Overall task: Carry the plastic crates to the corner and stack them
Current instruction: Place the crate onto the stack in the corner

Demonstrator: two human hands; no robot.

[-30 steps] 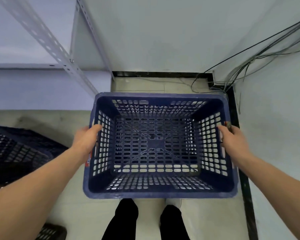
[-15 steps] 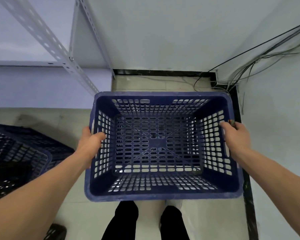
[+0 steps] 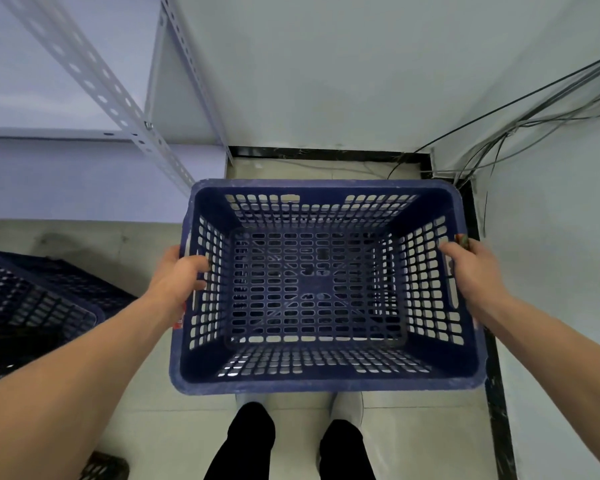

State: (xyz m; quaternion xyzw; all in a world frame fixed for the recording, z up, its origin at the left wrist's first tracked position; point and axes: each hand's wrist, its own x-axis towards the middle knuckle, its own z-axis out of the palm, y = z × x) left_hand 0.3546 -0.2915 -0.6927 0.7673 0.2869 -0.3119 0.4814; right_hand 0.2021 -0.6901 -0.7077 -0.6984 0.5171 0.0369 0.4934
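**Blue crate held in both hands near the corner**

The empty blue plastic crate (image 3: 326,384) is level and open side up above the tiled floor (image 3: 420,431), its near rim covering the person's shoes. The left hand (image 3: 179,275) grips the left wall, fingers curled over the rim into the lattice. The right hand (image 3: 471,271) grips the right wall the same way. A second blue crate (image 3: 39,306) lies at the far left, beside a perforated shelf post (image 3: 118,98). Cables (image 3: 499,143) run down the right wall into the corner
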